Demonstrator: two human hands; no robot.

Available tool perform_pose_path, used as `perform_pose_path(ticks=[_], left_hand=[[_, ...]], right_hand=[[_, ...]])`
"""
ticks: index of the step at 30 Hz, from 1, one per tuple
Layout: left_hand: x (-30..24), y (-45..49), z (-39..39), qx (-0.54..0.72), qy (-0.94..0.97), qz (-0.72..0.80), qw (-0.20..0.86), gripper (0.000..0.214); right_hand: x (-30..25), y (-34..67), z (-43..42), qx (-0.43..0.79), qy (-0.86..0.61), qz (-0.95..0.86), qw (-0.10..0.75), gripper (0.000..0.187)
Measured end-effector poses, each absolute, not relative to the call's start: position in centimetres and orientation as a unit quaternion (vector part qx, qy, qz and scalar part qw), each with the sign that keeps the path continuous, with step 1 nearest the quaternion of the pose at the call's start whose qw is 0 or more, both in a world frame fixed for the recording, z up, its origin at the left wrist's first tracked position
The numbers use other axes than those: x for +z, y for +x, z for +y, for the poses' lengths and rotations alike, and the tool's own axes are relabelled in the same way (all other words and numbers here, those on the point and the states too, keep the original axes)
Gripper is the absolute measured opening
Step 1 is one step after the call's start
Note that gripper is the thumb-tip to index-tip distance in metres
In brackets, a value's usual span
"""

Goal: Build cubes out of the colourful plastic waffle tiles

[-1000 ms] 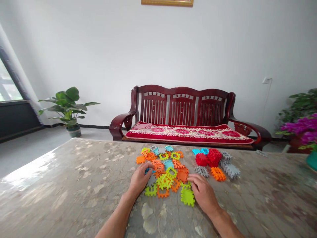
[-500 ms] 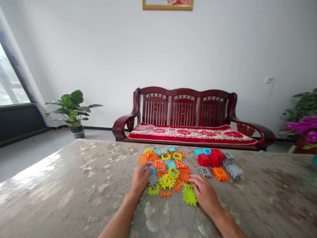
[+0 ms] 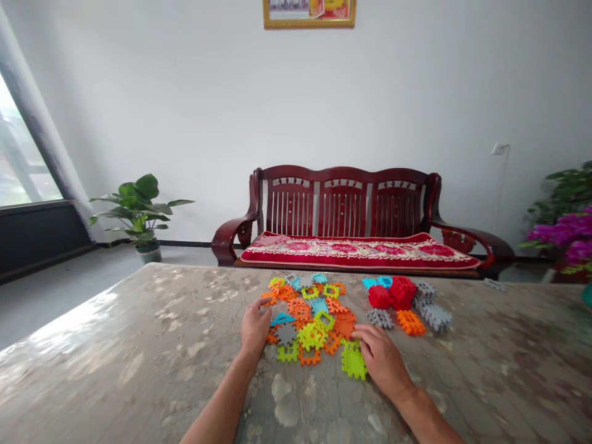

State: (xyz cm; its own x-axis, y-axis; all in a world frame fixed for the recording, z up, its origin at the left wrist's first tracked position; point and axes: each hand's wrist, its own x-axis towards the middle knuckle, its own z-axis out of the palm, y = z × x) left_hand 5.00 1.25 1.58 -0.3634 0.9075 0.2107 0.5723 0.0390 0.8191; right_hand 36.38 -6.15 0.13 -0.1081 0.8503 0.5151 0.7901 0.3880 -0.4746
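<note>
A loose heap of flat, toothed plastic tiles (image 3: 311, 311) in orange, lime green, blue and grey lies on the marbled table (image 3: 139, 351). My left hand (image 3: 254, 325) rests at the heap's left edge, fingers curled over an orange tile. My right hand (image 3: 380, 357) lies palm down at the heap's near right corner, fingertips on a lime green tile (image 3: 353, 362). To the right sits a second group: red assembled blocks (image 3: 392, 294), grey tiles (image 3: 430, 309) and an orange tile (image 3: 409, 322).
A dark red wooden bench (image 3: 351, 216) with a floral red cushion stands behind the table against the white wall. A potted green plant (image 3: 139, 213) is on the floor at the left. Purple flowers (image 3: 567, 237) stand at the right edge.
My left hand has drawn back to the left, uncovering a blue and a grey tile. My right hand has stayed on the green tile. The view has tilted up slightly.
</note>
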Motion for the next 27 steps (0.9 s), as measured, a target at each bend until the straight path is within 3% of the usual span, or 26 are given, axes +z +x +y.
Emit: perform_pose_path(ticks=[12,27], left_hand=[[4.5,8.1,4.2,0.185,0.681,0.709,-0.019,0.034],[4.3,7.7,5.5,0.093,0.702,0.706,0.01,0.028]], right_hand=[[0.6,36.1,-6.5,0.045,-0.56,-0.734,0.383,0.038],[0.5,36.0,-6.4,0.058,-0.559,-0.741,0.368,0.038]])
